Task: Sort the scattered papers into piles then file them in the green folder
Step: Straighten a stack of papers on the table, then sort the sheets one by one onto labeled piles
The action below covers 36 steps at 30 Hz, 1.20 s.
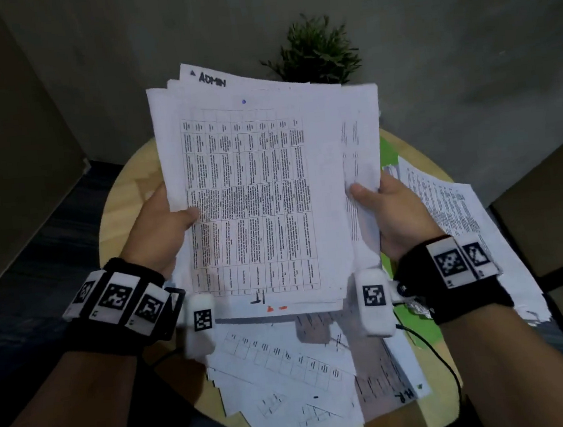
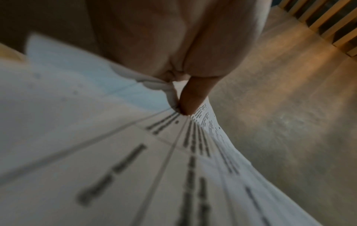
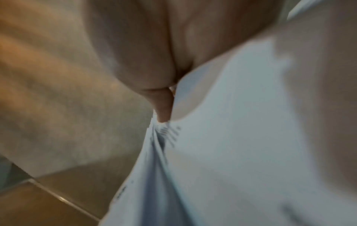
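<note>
A thick stack of white printed papers (image 1: pixel 257 195) is held up above the round wooden table (image 1: pixel 118 208). Its top sheet shows a table of text, and a sheet at the back reads "ADMIN". My left hand (image 1: pixel 167 224) grips the stack's left edge with the thumb on top. My right hand (image 1: pixel 386 210) grips the right edge the same way. In the left wrist view the thumb (image 2: pixel 193 97) presses on the papers (image 2: pixel 135 168). The right wrist view shows the thumb (image 3: pixel 164 105) against the sheets (image 3: pixel 231 137). The green folder (image 1: pixel 388 155) peeks out under the stack at the right.
More loose papers (image 1: pixel 289 384) lie fanned on the table near me, one marked "HR". Another pile (image 1: pixel 451 210) lies at the right over the table's edge. A potted plant (image 1: pixel 319 51) stands at the far side by the wall. A black cable (image 1: pixel 438 353) runs from my right wrist.
</note>
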Available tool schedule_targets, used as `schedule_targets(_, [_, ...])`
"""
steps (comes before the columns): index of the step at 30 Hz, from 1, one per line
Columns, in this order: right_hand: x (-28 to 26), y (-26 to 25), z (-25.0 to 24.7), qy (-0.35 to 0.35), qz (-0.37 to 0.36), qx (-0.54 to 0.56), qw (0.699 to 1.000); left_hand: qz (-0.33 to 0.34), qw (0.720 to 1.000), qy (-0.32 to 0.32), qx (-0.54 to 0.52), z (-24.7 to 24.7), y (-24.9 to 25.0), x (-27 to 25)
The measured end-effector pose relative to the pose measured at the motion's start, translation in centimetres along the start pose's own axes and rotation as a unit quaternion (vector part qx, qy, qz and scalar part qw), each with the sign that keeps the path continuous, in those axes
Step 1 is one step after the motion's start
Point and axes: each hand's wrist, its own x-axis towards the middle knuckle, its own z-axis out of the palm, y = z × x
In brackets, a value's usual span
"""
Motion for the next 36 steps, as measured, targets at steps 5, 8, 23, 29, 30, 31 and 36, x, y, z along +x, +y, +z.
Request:
schedule_targets(5, [-0.7,-1.4,0.9,-0.032,0.004,0.031,0.999,-0.018,0.999,-0.029,-0.01,2.3,-0.2,-0.2])
schedule_targets(8, [-0.9,-1.6,0.3,0.003,0.025,0.056,0.998,-0.018,1.0,-0.021,0.004,3.2,-0.4,-0.3])
schedule_targets(23, [-1.2,0.8,-15.4,0.11,0.031,-0.284,0.952,-0.018,0.987,-0.128,0.099,18.9,-0.3,-2.3])
schedule_targets(29, [-1.0,1.5,-24.0,0.201,0.067,-0.388,0.897,0.0,0.971,-0.149,0.185,29.9,-1.0,-2.6])
schedule_targets(30, [-0.8,1.9,-25.0,0.209,0.081,-0.404,0.887,-0.005,0.97,-0.144,0.195,31.1,-1.2,-2.7])
schedule_targets(31, [-0.6,2.5,-25.7,0.219,0.095,-0.417,0.877,-0.014,0.968,-0.142,0.207,32.3,-1.3,-2.9])
schedule_targets(36, [0.0,5.0,-28.3,0.234,0.167,-0.472,0.834,-0.049,0.951,-0.114,0.284,34.9,-3.7,-3.1])
